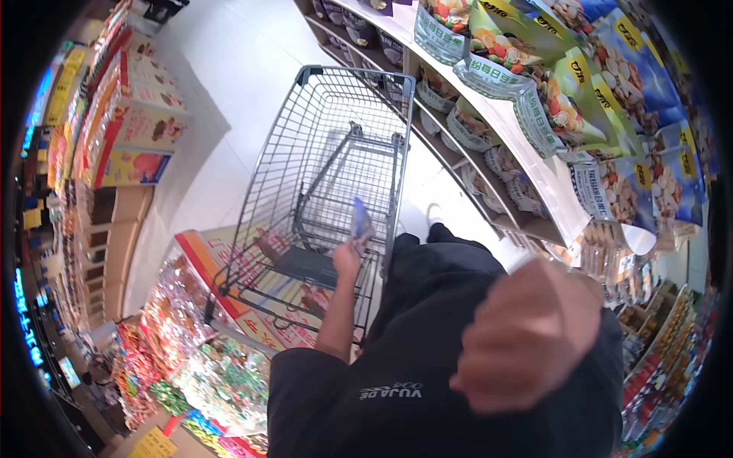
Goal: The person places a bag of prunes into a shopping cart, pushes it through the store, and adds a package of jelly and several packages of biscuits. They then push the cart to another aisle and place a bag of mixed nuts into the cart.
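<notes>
My left hand point(347, 259) reaches over a grey wire shopping cart point(271, 145), its fingers closed on a small blue packet point(360, 220). What is printed on the packet is too small to read. Near the cart's handle end, below that hand, is a dark flat panel point(305, 266). Close to the camera, in front of my dark shirt point(427, 359), my right hand point(531, 336) is raised and blurred. Its fingers look curled in; whether anything is inside them is hidden.
Shelves with bagged snacks point(573, 99) line the right side, beside the cart. On the left stand stacked printed cartons point(141, 114). Shiny wrapped sweets point(221, 382) are heaped at lower left, against the cart's near end. White floor point(229, 61) runs ahead.
</notes>
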Demonstrator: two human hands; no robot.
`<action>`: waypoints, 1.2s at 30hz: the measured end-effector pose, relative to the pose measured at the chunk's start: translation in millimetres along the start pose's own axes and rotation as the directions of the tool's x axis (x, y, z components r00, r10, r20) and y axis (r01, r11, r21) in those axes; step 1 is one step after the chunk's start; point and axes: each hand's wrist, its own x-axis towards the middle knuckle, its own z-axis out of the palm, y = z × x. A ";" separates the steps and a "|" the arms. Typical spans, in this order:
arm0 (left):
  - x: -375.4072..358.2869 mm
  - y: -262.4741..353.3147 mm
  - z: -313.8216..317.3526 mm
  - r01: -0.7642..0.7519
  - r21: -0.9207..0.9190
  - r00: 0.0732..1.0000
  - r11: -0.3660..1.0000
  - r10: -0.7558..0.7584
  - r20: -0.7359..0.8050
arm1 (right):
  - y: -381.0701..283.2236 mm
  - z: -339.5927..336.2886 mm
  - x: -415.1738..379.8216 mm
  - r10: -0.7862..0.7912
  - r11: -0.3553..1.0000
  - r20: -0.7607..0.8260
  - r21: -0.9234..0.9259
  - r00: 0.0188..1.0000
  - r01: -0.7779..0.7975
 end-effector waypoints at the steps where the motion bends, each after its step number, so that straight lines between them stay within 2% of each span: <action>1: -2.8 -3.1 10.6 -0.015 -0.047 0.999 0.999 0.013 -0.032 | -21.8 -1.0 2.1 0.055 0.996 -0.051 -0.062 0.997 -0.058; 3: -8.1 3.1 20.8 0.017 -0.075 0.998 0.997 -0.011 0.069 | -56.0 3.8 7.7 0.143 0.971 -0.174 -0.168 0.974 -0.172; 4: -5.1 -5.3 35.6 -0.028 -0.126 0.993 0.992 0.042 0.112 | -65.1 7.8 9.8 0.178 0.950 -0.238 -0.210 0.955 -0.230; 5: -9.4 5.1 33.5 -0.037 -0.120 0.990 0.992 0.053 0.129 | -71.0 12.7 11.1 0.152 0.953 -0.269 -0.215 0.951 -0.213; 6: -8.6 9.4 35.0 -0.050 -0.123 0.979 0.991 0.073 0.192 | -75.8 17.3 11.7 0.194 0.939 -0.296 -0.219 0.935 -0.264; 7: -9.0 17.8 30.2 -0.004 -0.088 0.953 0.996 0.030 0.301 | -79.1 20.6 11.4 0.246 0.922 -0.314 -0.217 0.917 -0.321; 8: -7.8 21.2 29.1 -0.017 -0.103 0.947 0.995 0.049 0.318 | -78.8 23.3 10.4 0.246 0.921 -0.322 -0.217 0.914 -0.325; 10: -8.8 27.1 27.8 -0.039 -0.116 0.937 0.993 0.077 0.342 | -74.9 27.7 8.7 0.174 0.963 -0.264 -0.154 0.949 -0.220; 13: -5.0 29.9 20.0 -0.009 -0.107 0.936 0.994 0.046 0.350 | -76.2 11.1 10.2 0.113 0.975 -0.231 -0.159 0.966 -0.152; 14: -5.1 28.8 17.5 -0.027 -0.123 0.935 0.992 0.068 0.348 | -75.3 9.4 9.5 0.128 0.972 -0.246 -0.160 0.961 -0.170; 16: -7.4 23.7 14.8 -0.066 -0.151 0.927 0.986 0.117 0.356 | -73.6 10.1 6.5 0.128 0.976 -0.154 -0.158 0.980 -0.153; 17: -7.1 23.2 14.1 -0.087 -0.147 0.918 0.985 0.137 0.373 | -71.4 12.7 5.3 0.150 0.971 -0.173 -0.162 0.974 -0.178; 19: -9.2 23.0 11.2 -0.086 -0.212 0.929 0.973 0.155 0.336 | -67.4 15.8 4.4 -0.011 0.974 -0.076 -0.227 0.997 -0.006; 20: -9.4 22.2 9.4 -0.103 -0.212 0.920 0.972 0.174 0.350 | -67.6 12.0 4.3 0.009 0.972 -0.089 -0.235 0.996 -0.030; 22: -11.9 25.1 5.0 -0.029 -0.257 0.936 0.966 0.116 0.333 | -67.7 0.7 4.7 -0.062 0.997 0.088 -0.033 0.994 0.065; 23: -14.2 31.9 0.2 0.015 -0.255 0.943 0.967 0.072 0.326 | -67.0 1.8 2.6 -0.039 0.998 0.077 -0.042 0.996 0.042; 25: -4.3 10.6 14.6 -0.021 -0.354 0.942 0.935 0.137 0.307 | -64.5 8.5 -3.0 -0.110 0.986 -0.128 0.112 0.986 0.124; 27: -4.4 17.0 6.8 0.039 -0.242 0.939 0.970 0.047 0.341 | -64.3 8.3 -5.4 -0.080 0.991 -0.153 0.096 0.985 0.096; 28: -2.0 14.3 7.0 0.040 -0.283 0.927 0.958 0.071 0.369 | -64.4 8.0 -6.4 -0.076 0.992 -0.166 0.086 0.983 0.092; 30: 17.0 -32.7 42.1 0.087 -0.425 0.952 0.901 0.050 0.300 | -64.9 6.8 -7.9 -0.067 0.994 -0.191 0.066 0.979 0.081; 31: 28.9 -51.9 51.2 0.133 -0.439 0.940 0.889 0.027 0.339 | -64.9 5.9 -8.7 -0.059 0.996 -0.205 0.058 0.977 0.072; 32: 22.1 -28.5 31.5 0.105 -0.384 0.944 0.917 0.029 0.328 | -65.0 4.9 -9.5 -0.051 0.996 -0.221 0.054 0.974 0.064; 34: 25.9 -15.1 23.6 0.197 -0.585 0.967 0.787 -0.055 0.250 | -65.5 3.0 -10.9 -0.045 0.997 -0.251 0.054 0.967 0.061; 35: 12.5 26.9 -4.8 0.010 -0.488 0.997 0.873 0.032 0.077 | -65.6 2.1 -11.6 -0.044 0.997 -0.265 0.056 0.963 0.061; 36: 28.7 15.8 -0.9 0.066 -0.569 0.996 0.820 -0.019 0.089 | -65.5 1.1 -12.6 -0.041 0.996 -0.282 0.062 0.959 0.060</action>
